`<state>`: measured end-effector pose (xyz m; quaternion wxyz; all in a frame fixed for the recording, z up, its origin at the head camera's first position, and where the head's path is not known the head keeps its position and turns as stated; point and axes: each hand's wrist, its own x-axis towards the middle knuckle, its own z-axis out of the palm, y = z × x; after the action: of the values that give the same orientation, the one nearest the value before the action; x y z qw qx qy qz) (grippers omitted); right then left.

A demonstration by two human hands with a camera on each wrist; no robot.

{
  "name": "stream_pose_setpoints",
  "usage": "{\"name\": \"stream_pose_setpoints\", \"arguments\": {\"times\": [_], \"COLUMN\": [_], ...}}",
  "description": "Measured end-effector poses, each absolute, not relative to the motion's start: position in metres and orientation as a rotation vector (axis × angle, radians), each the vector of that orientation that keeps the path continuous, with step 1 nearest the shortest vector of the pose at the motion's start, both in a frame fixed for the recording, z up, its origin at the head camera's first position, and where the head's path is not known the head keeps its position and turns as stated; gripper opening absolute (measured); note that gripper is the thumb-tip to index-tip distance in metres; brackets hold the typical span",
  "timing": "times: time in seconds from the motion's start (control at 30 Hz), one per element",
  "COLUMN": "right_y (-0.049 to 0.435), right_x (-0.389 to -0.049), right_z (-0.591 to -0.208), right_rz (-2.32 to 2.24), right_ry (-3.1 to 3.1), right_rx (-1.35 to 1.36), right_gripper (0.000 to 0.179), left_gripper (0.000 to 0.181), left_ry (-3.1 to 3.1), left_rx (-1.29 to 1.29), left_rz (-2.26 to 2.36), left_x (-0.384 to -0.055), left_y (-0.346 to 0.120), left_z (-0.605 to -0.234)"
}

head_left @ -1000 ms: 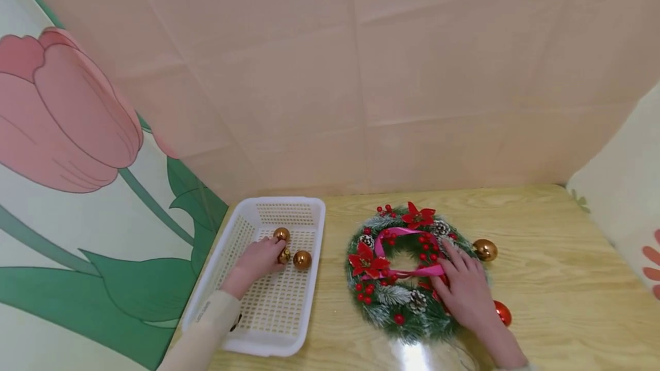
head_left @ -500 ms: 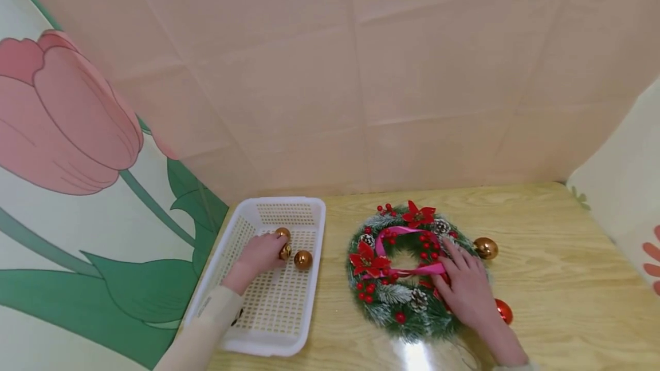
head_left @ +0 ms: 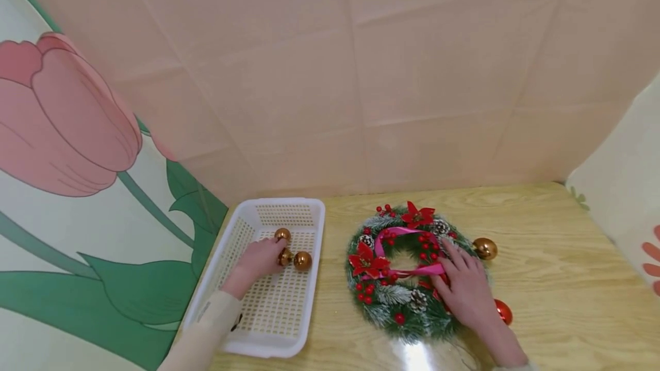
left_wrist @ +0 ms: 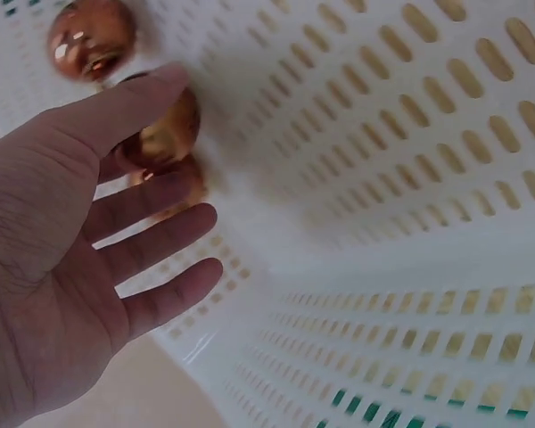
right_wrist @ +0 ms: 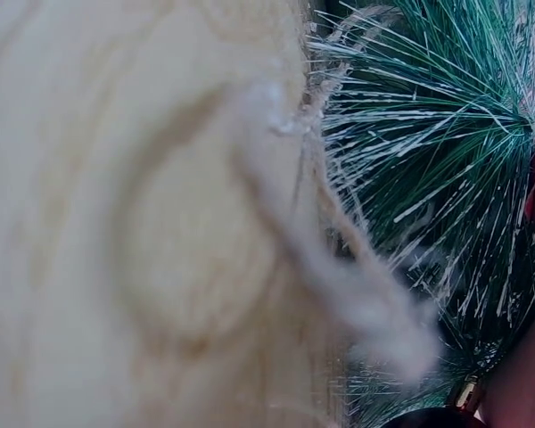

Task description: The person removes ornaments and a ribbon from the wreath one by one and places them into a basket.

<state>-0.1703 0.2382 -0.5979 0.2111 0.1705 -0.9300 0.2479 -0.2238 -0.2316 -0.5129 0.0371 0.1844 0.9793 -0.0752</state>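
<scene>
With the left hand [head_left: 262, 257] inside the white rectangular basket of perforated plastic [head_left: 320, 233], pinches a small shiny copper-coloured ball [left_wrist: 176, 127], thumb lying over its surface and index finger probably behind, mostly hidden there. Lets the other three fingers stretch out, slightly apart from one another, probably for no need of a full grip on such a small, smooth thing. Has near this hand, on the same basket floor, a second glossy copper-coloured ball [head_left: 282, 235] toward the far wall and a third round copper-coloured ball [head_left: 302, 261] toward the right wall, likely safe from rolling away thanks to the raised sides. With the right hand [head_left: 466, 293], rests on the right part of the round green wreath of frosted artificial pine [head_left: 394, 296], laid flat on the pale wooden table [head_left: 567, 256], presumably for steadying. Holds these fingers fairly straight and not clamped, thumb spread away, its tip close to the shiny pink ribbon [head_left: 430, 269]; cannot tell whether touching. Has at the wreath's right edge also a loose copper-coloured ball [head_left: 485, 249] and, beside the wrist, a glossy red ball [head_left: 504, 312], perhaps leaning on the needles.
</scene>
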Motion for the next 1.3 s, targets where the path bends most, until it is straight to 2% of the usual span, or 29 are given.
{"name": "stream_pose_setpoints", "arguments": {"times": [0.23, 0.5, 0.67, 0.87, 1.07, 1.3], "right_y": [0.237, 0.234, 0.236, 0.239, 0.24, 0.24], "right_x": [-0.166, -0.168, -0.168, -0.168, -0.169, -0.171], "right_z": [-0.6, -0.599, -0.599, -0.598, -0.597, -0.597], "right_rz": [0.675, 0.677, 0.673, 0.653, 0.652, 0.661], "right_ry": [-2.608, -2.594, -2.6, -2.608, -2.608, -2.601], "right_rx": [0.478, 0.487, 0.478, 0.48, 0.491, 0.487], "right_gripper": [0.038, 0.036, 0.037, 0.036, 0.036, 0.035], "left_gripper": [0.056, 0.051, 0.052, 0.06, 0.069, 0.068], "left_ry": [3.159, 3.37, 3.289, 3.253, 3.416, 3.453], "left_rx": [0.552, 0.432, 0.254, 0.174, 0.076, 0.005], "left_rz": [-0.135, -0.099, 0.012, 0.102, 0.276, 0.452], "left_x": [-0.19, -0.133, -0.106, -0.081, -0.069, -0.066], "left_y": [-0.238, -0.254, -0.267, -0.287, -0.306, -0.295], "left_z": [-0.482, -0.453, -0.448, -0.474, -0.512, -0.529]}}
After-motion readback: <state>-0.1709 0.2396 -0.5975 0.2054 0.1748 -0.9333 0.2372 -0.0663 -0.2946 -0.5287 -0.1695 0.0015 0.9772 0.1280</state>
